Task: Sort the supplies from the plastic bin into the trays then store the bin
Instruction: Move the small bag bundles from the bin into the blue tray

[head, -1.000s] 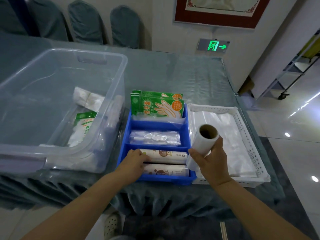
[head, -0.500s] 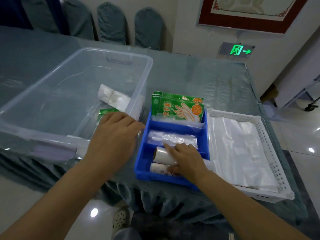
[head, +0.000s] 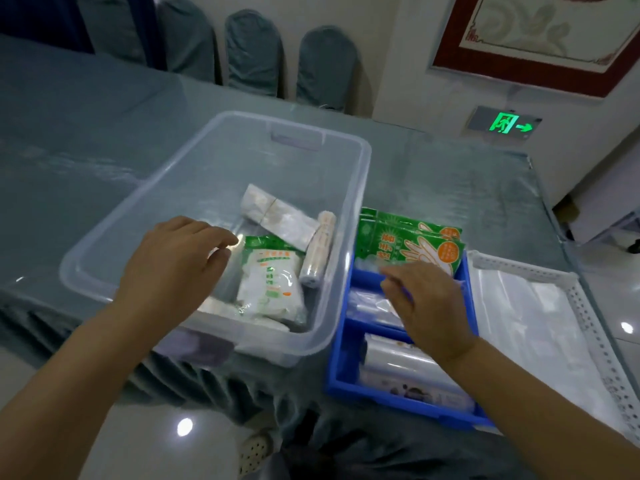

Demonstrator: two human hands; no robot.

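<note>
The clear plastic bin (head: 349, 188) stands on the table and holds a green-and-white packet (head: 270, 282), a roll (head: 318, 251) and a flat white pack (head: 277, 220). My left hand (head: 173, 261) hovers inside the bin, fingers apart, just left of the green-and-white packet, holding nothing. To the right is the blue tray (head: 341, 368) with green glove packs (head: 412, 245) at its back, clear bags in the middle and rolls (head: 401, 362) at the front. My right hand (head: 426, 306) is over the tray's middle compartment, empty, fingers loosely spread.
A white perforated tray (head: 588, 323) with flat clear bags sits right of the blue tray, near the table's right edge. Covered chairs (head: 252, 46) line the wall behind the table. The bin's front wall overhangs the table's near edge.
The roll left my right hand and now lies in the blue tray's front compartment; that hand lifted to the middle compartment. My left hand moved from the tray into the bin.
</note>
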